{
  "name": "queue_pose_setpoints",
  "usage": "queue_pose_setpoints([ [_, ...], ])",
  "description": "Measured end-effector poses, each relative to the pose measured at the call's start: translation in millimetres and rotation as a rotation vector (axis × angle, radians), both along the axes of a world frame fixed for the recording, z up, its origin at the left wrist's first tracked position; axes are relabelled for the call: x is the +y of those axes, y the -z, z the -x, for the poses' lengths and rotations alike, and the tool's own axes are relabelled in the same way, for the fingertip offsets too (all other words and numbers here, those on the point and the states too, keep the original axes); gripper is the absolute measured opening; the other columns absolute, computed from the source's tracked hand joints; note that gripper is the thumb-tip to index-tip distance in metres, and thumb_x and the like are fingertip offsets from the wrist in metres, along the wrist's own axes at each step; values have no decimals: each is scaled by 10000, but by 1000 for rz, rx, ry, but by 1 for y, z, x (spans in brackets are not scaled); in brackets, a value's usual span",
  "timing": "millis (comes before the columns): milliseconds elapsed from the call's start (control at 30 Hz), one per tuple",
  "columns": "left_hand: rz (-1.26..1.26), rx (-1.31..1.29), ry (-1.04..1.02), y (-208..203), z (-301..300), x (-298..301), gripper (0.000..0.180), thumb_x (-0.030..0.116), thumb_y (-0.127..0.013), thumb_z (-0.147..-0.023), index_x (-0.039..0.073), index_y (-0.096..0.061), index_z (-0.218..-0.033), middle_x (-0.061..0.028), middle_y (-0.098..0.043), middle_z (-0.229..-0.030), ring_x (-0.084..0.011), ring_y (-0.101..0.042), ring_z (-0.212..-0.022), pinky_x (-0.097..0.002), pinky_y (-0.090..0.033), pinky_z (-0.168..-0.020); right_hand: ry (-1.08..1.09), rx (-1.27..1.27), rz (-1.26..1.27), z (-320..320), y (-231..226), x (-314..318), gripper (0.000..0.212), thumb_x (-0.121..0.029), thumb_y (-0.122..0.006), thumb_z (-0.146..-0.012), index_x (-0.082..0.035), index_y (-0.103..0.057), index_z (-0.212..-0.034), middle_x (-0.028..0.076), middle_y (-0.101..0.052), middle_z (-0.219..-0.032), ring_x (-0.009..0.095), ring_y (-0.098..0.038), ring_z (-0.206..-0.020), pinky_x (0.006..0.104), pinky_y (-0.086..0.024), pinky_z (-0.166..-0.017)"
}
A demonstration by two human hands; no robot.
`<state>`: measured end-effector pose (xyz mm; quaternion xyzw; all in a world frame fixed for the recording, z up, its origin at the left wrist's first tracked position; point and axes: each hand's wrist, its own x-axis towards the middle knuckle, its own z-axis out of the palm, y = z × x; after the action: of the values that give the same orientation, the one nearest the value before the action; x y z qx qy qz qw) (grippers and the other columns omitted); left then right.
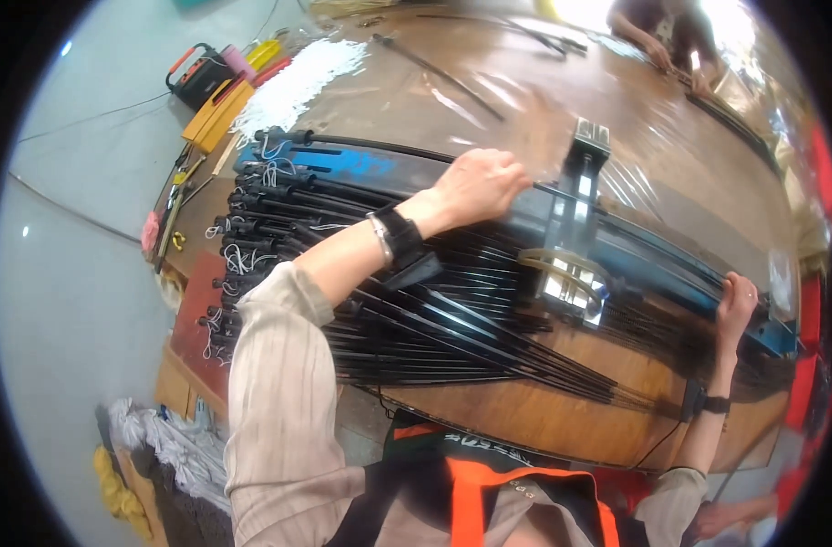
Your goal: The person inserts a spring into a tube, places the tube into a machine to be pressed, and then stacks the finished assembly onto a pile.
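My left hand (pixel 482 189) is closed round a long, thin black rod (pixel 380 146), which looks like a fishing rod. The rod lies along a blue metal rail (pixel 366 166) and runs right through an upright metal fixture (pixel 575 196) fitted across the rail. My right hand (pixel 735 308) is closed at the rail's right end, with its fingers curled on the rod's thin end. Below my left forearm lies a pile of similar black rods (pixel 452 328). Their thick ends point left and carry white cord loops (pixel 243 260); their thin ends taper to the right.
White strips (pixel 311 82) are heaped at the far left, near a yellow toolbox (pixel 217 114) and a black-and-orange case (pixel 200 77). A loose rod (pixel 439 75) lies on the far tabletop (pixel 525 109). Another person's hands (pixel 657 55) work at the far right; a forearm (pixel 739 515) shows lower right.
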<state>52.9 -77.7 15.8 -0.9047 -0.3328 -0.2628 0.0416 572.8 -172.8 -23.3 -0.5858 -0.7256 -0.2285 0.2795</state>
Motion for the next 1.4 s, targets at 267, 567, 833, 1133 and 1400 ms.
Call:
queue_pose_setpoints([
  [267, 167, -240, -45, 7, -14, -1, 125, 181, -674, -842, 58, -687, -825, -116, -611, -817, -324, -610, -799, -414, -487, -706, 0, 32, 11, 5, 1, 8, 99, -123, -563, -957, -34, -605, -972, 125, -600, -900, 308, -571, -937, 396, -412, -922],
  [567, 264, -274, 11, 1, -14, -4, 152, 212, -666, -870, 61, -683, -870, -114, -626, -879, -347, -617, -815, -423, -502, -713, 84, 87, 86, 18, -12, -11, 121, -96, -577, -937, -43, -631, -1032, 121, -637, -976, 301, -582, -1012, 404, -403, -965],
  [833, 254, 31, -143, 1, -18, -2, 139, 183, -557, -932, 65, -584, -863, -190, -651, -817, -405, -628, -771, -489, -494, -656, -172, -51, -65, 119, -27, -43, 271, -53, -679, -830, -102, -663, -1096, 32, -685, -1085, 238, -593, -1112, 397, -372, -993],
  [1133, 232, 92, -161, -1, -30, 2, 160, 209, -536, -945, 71, -554, -867, -189, -626, -776, -417, -606, -750, -490, -462, -624, -295, 170, 81, 161, -12, -58, 283, -97, -713, -812, -98, -663, -1091, 32, -677, -950, 217, -616, -932, 357, -396, -863],
  [1400, 175, 103, -209, -2, -28, -5, 166, 190, -574, -916, 67, -544, -808, -148, -641, -759, -370, -624, -738, -470, -472, -618, -430, 504, 435, 187, -1, -55, 278, -20, -660, -832, -27, -634, -1109, 132, -662, -978, 287, -627, -871, 363, -471, -719],
])
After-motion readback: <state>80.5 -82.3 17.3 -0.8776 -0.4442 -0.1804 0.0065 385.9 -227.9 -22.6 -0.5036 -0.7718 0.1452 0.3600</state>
